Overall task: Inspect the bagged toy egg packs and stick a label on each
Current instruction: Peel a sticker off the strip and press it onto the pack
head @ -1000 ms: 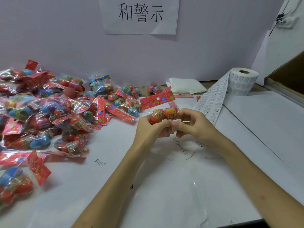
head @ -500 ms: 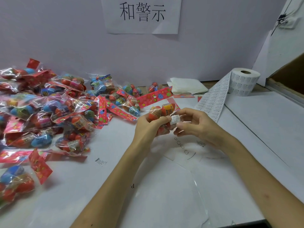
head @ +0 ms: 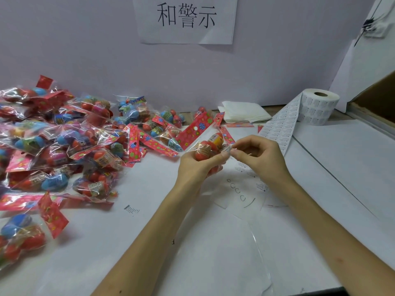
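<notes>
above the white desk the left hand had its fingers curled round a bagged egg pack, the right hand pinched a small label at its right edge, the heap of other packs lay beyond to the left, and the label roll stood far right.

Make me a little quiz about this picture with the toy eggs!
1. True or false: the roll stands to the right of the pile of packs.
2. Fill in: the right hand pinches a small white ____.
3. What does the left hand grip? A an egg pack; B the roll; C nothing.
Key: 1 true; 2 label; 3 A.
</notes>
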`<state>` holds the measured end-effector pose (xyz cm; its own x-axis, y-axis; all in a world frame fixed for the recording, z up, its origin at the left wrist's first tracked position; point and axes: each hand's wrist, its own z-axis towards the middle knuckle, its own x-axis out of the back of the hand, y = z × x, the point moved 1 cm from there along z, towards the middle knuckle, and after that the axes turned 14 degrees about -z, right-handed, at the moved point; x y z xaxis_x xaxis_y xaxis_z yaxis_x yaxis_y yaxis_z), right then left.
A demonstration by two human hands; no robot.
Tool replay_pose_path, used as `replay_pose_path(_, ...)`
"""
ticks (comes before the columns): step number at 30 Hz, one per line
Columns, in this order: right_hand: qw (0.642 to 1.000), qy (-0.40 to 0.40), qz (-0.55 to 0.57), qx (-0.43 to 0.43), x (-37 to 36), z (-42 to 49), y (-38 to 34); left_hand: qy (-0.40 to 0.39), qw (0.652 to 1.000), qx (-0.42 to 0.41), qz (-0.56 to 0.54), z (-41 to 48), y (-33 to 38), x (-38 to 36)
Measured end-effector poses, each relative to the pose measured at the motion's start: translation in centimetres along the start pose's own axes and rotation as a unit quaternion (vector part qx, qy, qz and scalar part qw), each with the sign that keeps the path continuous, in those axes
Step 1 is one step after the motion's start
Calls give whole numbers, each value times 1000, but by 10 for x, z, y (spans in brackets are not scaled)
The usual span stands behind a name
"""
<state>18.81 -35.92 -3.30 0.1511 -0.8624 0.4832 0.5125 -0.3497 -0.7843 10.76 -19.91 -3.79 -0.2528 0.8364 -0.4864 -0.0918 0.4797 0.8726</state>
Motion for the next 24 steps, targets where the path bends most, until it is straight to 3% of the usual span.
replay_pose_path(5, 1000, -10, -21, -5, 2, 1, 3, 10, 1000, -5, 5, -1, -2, -2)
replay_pose_path(24, 997, -55, 62, -10, 4, -1, -1, -2, 1000, -6, 20, -3, 1, -2)
